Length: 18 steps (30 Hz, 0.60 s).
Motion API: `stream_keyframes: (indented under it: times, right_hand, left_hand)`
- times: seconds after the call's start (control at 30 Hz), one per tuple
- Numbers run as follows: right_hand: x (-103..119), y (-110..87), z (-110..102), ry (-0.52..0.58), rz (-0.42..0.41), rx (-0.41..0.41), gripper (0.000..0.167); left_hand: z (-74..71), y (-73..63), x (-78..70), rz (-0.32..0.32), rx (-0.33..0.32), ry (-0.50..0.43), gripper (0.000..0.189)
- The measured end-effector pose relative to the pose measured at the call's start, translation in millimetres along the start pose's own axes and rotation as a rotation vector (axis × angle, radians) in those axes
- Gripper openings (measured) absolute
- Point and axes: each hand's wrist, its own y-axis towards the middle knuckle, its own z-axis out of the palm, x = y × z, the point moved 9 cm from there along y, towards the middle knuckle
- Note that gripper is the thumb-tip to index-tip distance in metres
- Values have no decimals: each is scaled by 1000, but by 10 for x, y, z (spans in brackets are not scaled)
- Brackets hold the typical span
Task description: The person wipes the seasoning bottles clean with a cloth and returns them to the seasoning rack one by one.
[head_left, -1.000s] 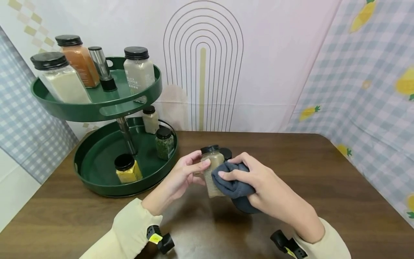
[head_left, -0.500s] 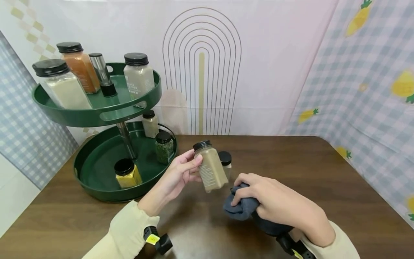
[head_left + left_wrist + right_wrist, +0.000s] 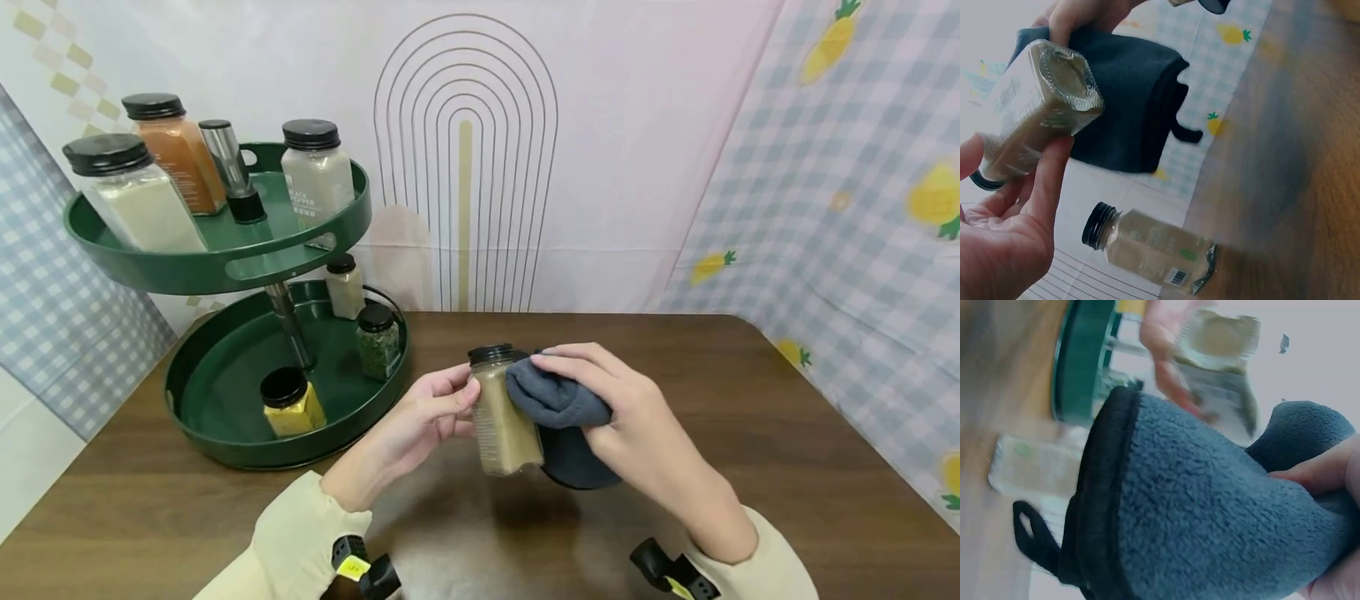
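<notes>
My left hand [image 3: 427, 417] grips a square clear spice jar [image 3: 501, 425] of tan powder with a black lid, held up over the table and slightly tilted. In the left wrist view, its ribbed base faces the camera. My right hand [image 3: 630, 408] holds a folded blue-grey towel [image 3: 558, 400] against the jar's upper right side. Part of the towel hangs below the fingers, and a dark hem with a loop [image 3: 1038, 540] shows in the right wrist view. A second jar [image 3: 1154, 250] of pale powder stands on the table behind; the towel hides it in the head view.
To the left stands a green two-tier turntable rack [image 3: 225, 446]. Its upper tier holds several larger jars and a silver grinder [image 3: 232, 171]. Below are a yellow jar [image 3: 292, 408], a green herb jar [image 3: 377, 342] and a pale jar [image 3: 345, 287]. A patterned cloth backdrop [image 3: 615, 167] rises behind the table.
Half a second ago the towel was low and right, apart from the jar. My right hand has since brought it up and left against the jar, which has moved slightly right and become more upright.
</notes>
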Motion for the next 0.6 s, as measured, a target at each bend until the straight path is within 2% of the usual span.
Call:
stream_keyframes:
  times: [0.1, 0.27, 0.5, 0.6]
  right_hand:
    - [19, -22, 104, 5, -10, 31, 62]
    - [13, -60, 146, -13, -35, 92, 67]
    - [31, -116, 200, -13, -57, 229, 66]
    - [49, -134, 214, -15, -67, 315, 65]
  left_hand:
    - [0, -19, 32, -9, -10, -5, 33]
    - [-27, -1, 27, -6, -38, -35, 29]
    - [-87, -3, 25, -2, -71, -80, 37]
    - [-123, -5, 4, 6, -97, -86, 38]
